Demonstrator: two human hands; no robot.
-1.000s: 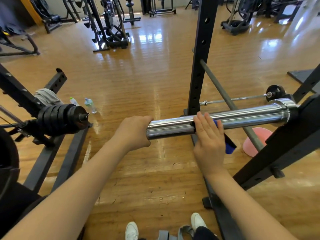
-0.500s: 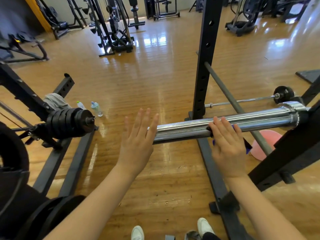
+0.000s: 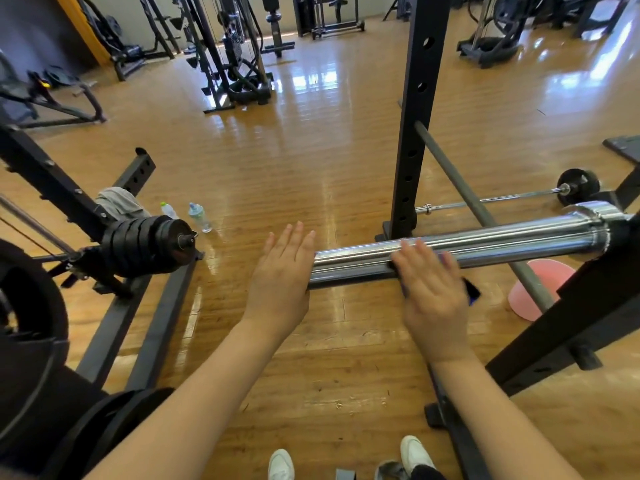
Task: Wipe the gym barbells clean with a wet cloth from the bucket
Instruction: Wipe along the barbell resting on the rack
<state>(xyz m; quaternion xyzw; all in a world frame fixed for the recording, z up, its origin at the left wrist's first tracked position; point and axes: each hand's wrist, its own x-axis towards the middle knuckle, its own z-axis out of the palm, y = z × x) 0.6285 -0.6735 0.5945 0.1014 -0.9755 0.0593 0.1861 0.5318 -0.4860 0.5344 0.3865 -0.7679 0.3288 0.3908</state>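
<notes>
A second ago my left hand [image 3: 282, 271] was curled over the end of the chrome barbell sleeve [image 3: 485, 244]; now it is flat, fingers straight and close together, palm against the sleeve's end face. My right hand [image 3: 431, 289] has kept its place on top of the sleeve, fingers extended and blurred, pressing the blue cloth [image 3: 471, 292] down on the metal. Only a dark blue corner of that cloth shows, sticking out from under the hand on its right side, just below the sleeve.

The sleeve runs from my left palm across to the right, where its collar [image 3: 601, 216] meets the black rack arm [image 3: 588, 306] that carries it. So the bar lies between my hands: its end touches the left palm, and the right hand sits on its upper surface near that same end.

Behind the sleeve stands the black rack upright [image 3: 415, 116] with its row of holes, and a grey bar [image 3: 478, 209] slants down past it. A pink bucket [image 3: 533, 289] sits on the wooden floor [image 3: 311, 150] beneath the sleeve, well to the right of my right hand. A second, thinner barbell [image 3: 491, 199] lies on the floor further back. To my left, a stack of black plates [image 3: 149, 244] hangs on a peg, with two water bottles [image 3: 199, 216] on the floor just beside it.
</notes>
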